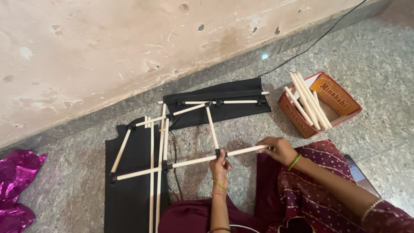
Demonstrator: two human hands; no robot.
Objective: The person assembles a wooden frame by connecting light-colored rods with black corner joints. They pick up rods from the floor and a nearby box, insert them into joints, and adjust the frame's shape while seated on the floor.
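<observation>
Long white rod (189,162) runs low-left to up-right across the floor (388,64), from a black end clip (113,177) over the near black cloth (129,203) up to your R hand (280,149). That axis is the key thing: both hands sit on the same rod, R at its far-right tip, L partway along.

L hand (220,166): fingers clenched round the black T-connector (217,152) where the short upright rod (211,128) meets the long rod. Forearm comes straight up from the bottom edge, wrist roughly in line, thumb side toward the joint. Can't tell if the pinch is on the connector alone or on the rod too.

R hand: closed on the right end of the long rod, palm down, knuckles toward the wall (129,43). Forearm enters from the lower-right corner, elbow out, angled back along the rod axis. So the rod's free end lies right at your R grip; the joint is under L. L is nearer the rest of the frame.

Upright rod goes from the joint up-left to the top rail (215,102), which lies on the far black cloth (220,103) w/ several black clips along it. Left of that: a few parallel white rods (157,172) running toward the bottom edge, crossed by the long rod at another black clip (165,165).

Spare rods (308,103) stand leaning in the orange carton (340,101), right of the far cloth, well apart from R hand. Black cable (310,45) runs along the wall base at upper right. Shiny magenta foil (17,190) at the left edge.
</observation>
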